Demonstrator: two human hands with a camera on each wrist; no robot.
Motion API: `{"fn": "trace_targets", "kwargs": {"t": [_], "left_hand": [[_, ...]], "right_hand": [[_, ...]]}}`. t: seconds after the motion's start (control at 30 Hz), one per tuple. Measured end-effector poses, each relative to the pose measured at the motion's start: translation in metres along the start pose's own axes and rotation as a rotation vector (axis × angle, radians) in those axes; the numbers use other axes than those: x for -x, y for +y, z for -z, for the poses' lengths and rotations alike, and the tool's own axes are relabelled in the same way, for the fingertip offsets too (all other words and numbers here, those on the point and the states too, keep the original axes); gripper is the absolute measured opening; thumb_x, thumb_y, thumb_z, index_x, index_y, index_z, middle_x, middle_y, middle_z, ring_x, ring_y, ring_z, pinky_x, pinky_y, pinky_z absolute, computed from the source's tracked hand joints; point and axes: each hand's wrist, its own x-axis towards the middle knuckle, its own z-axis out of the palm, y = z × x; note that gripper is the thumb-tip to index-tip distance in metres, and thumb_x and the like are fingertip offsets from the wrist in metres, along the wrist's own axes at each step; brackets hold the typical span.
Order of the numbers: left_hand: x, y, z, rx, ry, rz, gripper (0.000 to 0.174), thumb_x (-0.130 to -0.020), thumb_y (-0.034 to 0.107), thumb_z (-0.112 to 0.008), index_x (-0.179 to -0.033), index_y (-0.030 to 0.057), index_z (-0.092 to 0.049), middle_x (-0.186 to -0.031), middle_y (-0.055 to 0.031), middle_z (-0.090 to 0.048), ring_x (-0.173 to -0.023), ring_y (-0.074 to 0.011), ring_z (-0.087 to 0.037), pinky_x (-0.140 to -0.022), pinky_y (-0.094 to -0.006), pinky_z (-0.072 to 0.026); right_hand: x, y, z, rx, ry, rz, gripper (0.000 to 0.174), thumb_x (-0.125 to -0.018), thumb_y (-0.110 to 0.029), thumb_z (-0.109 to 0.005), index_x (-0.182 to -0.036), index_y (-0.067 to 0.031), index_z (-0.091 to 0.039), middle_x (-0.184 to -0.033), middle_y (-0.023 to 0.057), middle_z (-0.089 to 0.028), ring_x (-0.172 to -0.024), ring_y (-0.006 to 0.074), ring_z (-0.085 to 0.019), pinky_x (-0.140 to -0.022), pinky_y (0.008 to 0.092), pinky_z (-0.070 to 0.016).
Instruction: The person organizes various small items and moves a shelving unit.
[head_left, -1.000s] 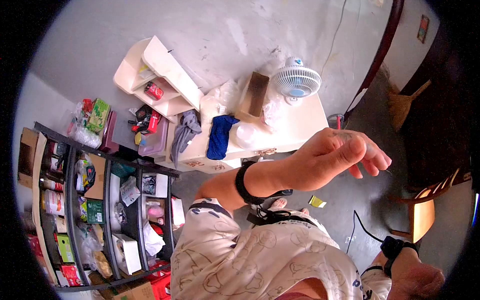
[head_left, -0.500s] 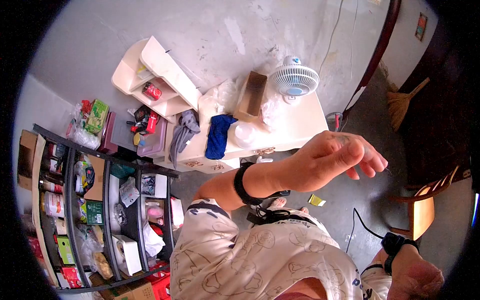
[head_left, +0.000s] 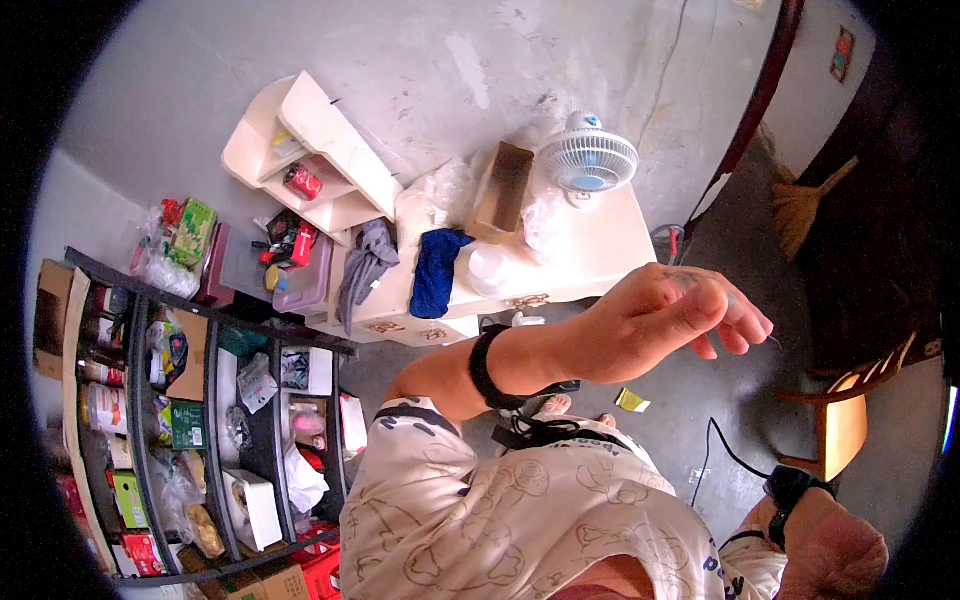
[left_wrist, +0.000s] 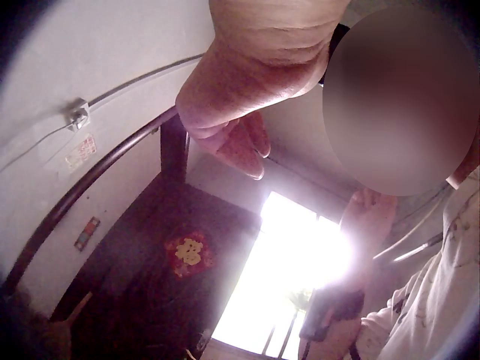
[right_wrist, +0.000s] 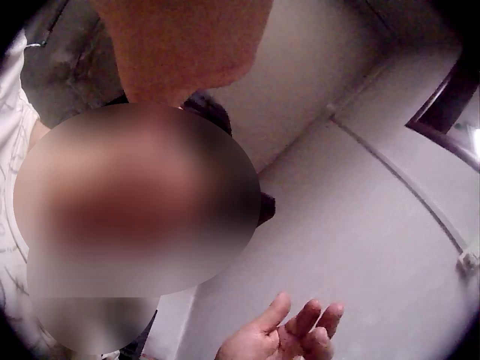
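My left hand [head_left: 665, 315] is raised in front of my body, a black band around its wrist. Its fingers hang loosely bent, thumb on top, with nothing held; the right wrist view shows the same left hand [right_wrist: 285, 334] with its fingers apart. At the lower right of the head view is my right hand [head_left: 835, 550], beside a black wrist device [head_left: 795, 490] with a cable. The left wrist view shows the right hand [left_wrist: 367, 214] raised near my head. Its fingers are mostly hidden, so I cannot tell how they lie.
A white desk [head_left: 615, 245] against the wall bears a fan [head_left: 590, 160], an open cardboard box [head_left: 503, 190], a dark blue cloth [head_left: 437, 275] and a grey cloth [head_left: 370, 265]. Packed black shelves [head_left: 215, 400] stand left. A wooden chair [head_left: 845, 435] and a broom [head_left: 800, 215] are at right.
The head view has shifted slightly. Both hands keep nearly the same pose, the left one moving only a little toward the left of the view.
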Motion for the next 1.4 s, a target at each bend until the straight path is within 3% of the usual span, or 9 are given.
{"fn": "trace_targets", "kwargs": {"t": [0.17, 0.33, 0.43, 0.63, 1.07, 1.17, 1.23, 1.33, 1.4], "left_hand": [[0.001, -0.003, 0.000, 0.003, 0.006, -0.002, 0.060, -0.090, 0.052, -0.029, -0.104, 0.0014, -0.058, -0.111, -0.0131, -0.056, -0.095, -0.0177, -0.056, -0.073, -0.0279, -0.0470], [0.007, -0.020, 0.012, -0.049, 0.165, 0.217, 0.042, -0.092, 0.037, -0.042, -0.111, 0.0018, -0.054, -0.105, -0.0081, -0.060, -0.087, -0.0119, -0.058, -0.071, -0.0239, -0.0462], [0.008, -0.030, 0.018, -0.094, 0.174, 0.326, 0.031, -0.092, 0.026, -0.045, -0.109, 0.0029, -0.055, -0.100, -0.0062, -0.062, -0.083, -0.0097, -0.058, -0.068, -0.0223, -0.0460], [0.008, -0.035, 0.016, -0.137, 0.221, 0.372, 0.020, -0.086, 0.010, -0.055, -0.104, 0.0030, -0.056, -0.095, -0.0048, -0.063, -0.077, -0.0080, -0.058, -0.063, -0.0199, -0.0459], [0.018, -0.028, 0.027, -0.236, 0.687, 0.069, 0.020, -0.089, 0.015, -0.053, -0.074, 0.0023, -0.058, -0.067, -0.0008, -0.059, -0.056, -0.0035, -0.051, -0.051, -0.0167, -0.0411], [0.027, -0.028, 0.036, -0.330, 0.648, 0.097, 0.023, -0.089, 0.015, -0.052, -0.072, 0.0022, -0.058, -0.066, -0.0004, -0.058, -0.056, -0.0036, -0.051, -0.049, -0.0167, -0.0407], [0.021, -0.036, 0.034, -0.332, 0.682, 0.082, 0.020, -0.089, 0.013, -0.051, -0.076, 0.0011, -0.061, -0.071, -0.0027, -0.061, -0.058, -0.0049, -0.053, -0.051, -0.0174, -0.0431], [0.016, -0.038, 0.029, -0.408, 0.767, -0.144, 0.013, -0.087, 0.010, -0.054, -0.087, -0.0002, -0.062, -0.100, -0.0087, -0.061, -0.069, -0.0069, -0.056, -0.055, -0.0188, -0.0474], [0.033, -0.036, 0.050, -0.427, 0.594, -0.111, 0.013, -0.087, 0.010, -0.052, -0.094, 0.0010, -0.059, -0.112, -0.0103, -0.055, -0.078, -0.0092, -0.056, -0.060, -0.0199, -0.0477]], "right_hand": [[0.030, 0.008, 0.006, -0.015, -0.100, -0.153, 0.004, -0.074, -0.005, -0.057, -0.073, -0.0025, -0.060, -0.067, 0.0073, -0.054, -0.062, 0.0170, -0.050, -0.057, 0.0275, -0.0413], [0.077, 0.017, -0.037, -0.070, -0.611, -1.082, 0.005, -0.073, -0.004, -0.059, -0.076, -0.0005, -0.062, -0.063, 0.0084, -0.053, -0.059, 0.0154, -0.048, -0.053, 0.0269, -0.0382], [0.108, 0.024, -0.065, -0.404, -0.403, -1.524, 0.011, -0.081, -0.009, -0.060, -0.082, 0.0015, -0.063, -0.068, 0.0011, -0.055, -0.060, 0.0084, -0.046, -0.054, 0.0214, -0.0352], [0.130, 0.027, -0.083, -0.671, -0.250, -1.734, 0.014, -0.085, -0.011, -0.058, -0.090, 0.0009, -0.063, -0.079, -0.0026, -0.059, -0.069, 0.0024, -0.047, -0.059, 0.0172, -0.0368], [0.130, 0.020, -0.096, -0.690, -0.244, -1.763, 0.015, -0.084, -0.011, -0.059, -0.091, 0.0014, -0.062, -0.076, 0.0001, -0.060, -0.069, 0.0057, -0.050, -0.059, 0.0191, -0.0393], [0.091, 0.019, -0.060, -0.276, -0.391, -1.243, 0.009, -0.077, -0.004, -0.057, -0.082, 0.0016, -0.062, -0.072, 0.0085, -0.058, -0.062, 0.0151, -0.051, -0.055, 0.0241, -0.0397], [0.089, 0.016, -0.027, -0.086, -0.156, -0.750, 0.010, -0.077, -0.011, -0.055, -0.078, -0.0029, -0.060, -0.070, 0.0051, -0.053, -0.062, 0.0161, -0.048, -0.061, 0.0265, -0.0393], [0.064, 0.007, 0.017, -0.329, 0.190, -0.238, 0.018, -0.086, -0.024, -0.044, -0.074, -0.0131, -0.052, -0.071, -0.0003, -0.043, -0.068, 0.0156, -0.044, -0.073, 0.0315, -0.0364], [0.023, 0.011, 0.005, -0.474, 0.100, -0.121, 0.019, -0.086, -0.025, -0.042, -0.073, -0.0138, -0.051, -0.068, -0.0012, -0.040, -0.066, 0.0156, -0.041, -0.073, 0.0312, -0.0344]]}}
